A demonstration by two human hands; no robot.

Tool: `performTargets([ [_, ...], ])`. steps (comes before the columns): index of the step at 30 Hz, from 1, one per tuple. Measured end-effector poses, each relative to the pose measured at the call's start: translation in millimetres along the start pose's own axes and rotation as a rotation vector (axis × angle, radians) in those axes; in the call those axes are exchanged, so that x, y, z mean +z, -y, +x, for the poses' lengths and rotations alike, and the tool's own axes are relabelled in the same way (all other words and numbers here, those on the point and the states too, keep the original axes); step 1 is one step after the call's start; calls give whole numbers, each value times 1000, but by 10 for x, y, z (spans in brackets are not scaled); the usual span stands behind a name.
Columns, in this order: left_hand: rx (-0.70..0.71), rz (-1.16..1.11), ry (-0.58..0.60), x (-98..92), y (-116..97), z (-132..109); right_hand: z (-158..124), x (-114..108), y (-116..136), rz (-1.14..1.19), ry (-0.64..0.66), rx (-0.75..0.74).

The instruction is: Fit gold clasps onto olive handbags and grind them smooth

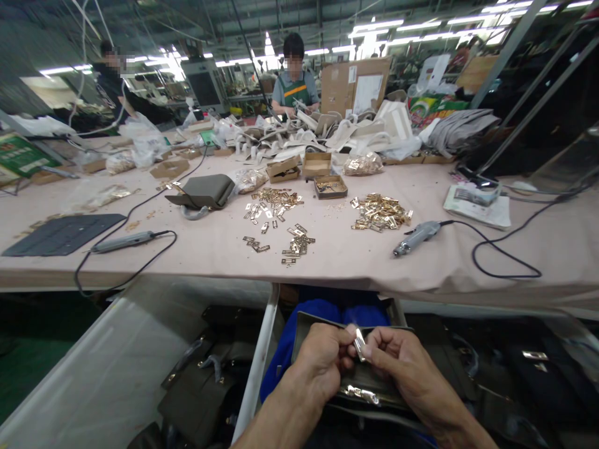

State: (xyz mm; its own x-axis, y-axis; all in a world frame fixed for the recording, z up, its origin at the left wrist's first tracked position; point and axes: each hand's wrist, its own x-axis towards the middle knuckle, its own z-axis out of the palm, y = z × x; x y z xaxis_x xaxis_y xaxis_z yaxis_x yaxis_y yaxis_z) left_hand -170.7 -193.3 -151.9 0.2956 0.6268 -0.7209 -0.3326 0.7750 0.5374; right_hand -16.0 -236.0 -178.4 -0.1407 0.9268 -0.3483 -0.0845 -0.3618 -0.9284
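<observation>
Both hands meet over a dark olive bag (369, 374) on my lap. My left hand (322, 355) pinches one side of a small shiny metal plate (359, 345). On its other side, the fingers of my right hand (397, 355) grip the same plate. Below them, a gold-coloured metal fitting (360, 394) shows on the bag. Blue cloth (322, 308) lies behind the bag, over my legs. The palms and some fingertips are partly hidden.
Piles of gold metal plates (381, 212) lie on the pink-covered table (337, 255). Corded electric screwdrivers rest at right (418, 237) and left (124, 241). White bins (262, 362) with dark bags (201, 399) flank me. A person (294, 81) works across the table.
</observation>
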Motion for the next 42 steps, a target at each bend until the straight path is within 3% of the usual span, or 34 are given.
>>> performTargets([
  [9, -1, -49, -59, 41, -8, 2, -2, -19, 26, 26, 47, 10],
  [15, 29, -113, -111, 48, 18, 20, 12, 4, 26, -61, -86, -30],
  [21, 48, -117, -100, 41, 18, 28, 4, 29, 73, -38, 11, -24],
  [42, 73, -237, -161, 74, 50, -24, -46, 61, 113, -98, -77, -42],
])
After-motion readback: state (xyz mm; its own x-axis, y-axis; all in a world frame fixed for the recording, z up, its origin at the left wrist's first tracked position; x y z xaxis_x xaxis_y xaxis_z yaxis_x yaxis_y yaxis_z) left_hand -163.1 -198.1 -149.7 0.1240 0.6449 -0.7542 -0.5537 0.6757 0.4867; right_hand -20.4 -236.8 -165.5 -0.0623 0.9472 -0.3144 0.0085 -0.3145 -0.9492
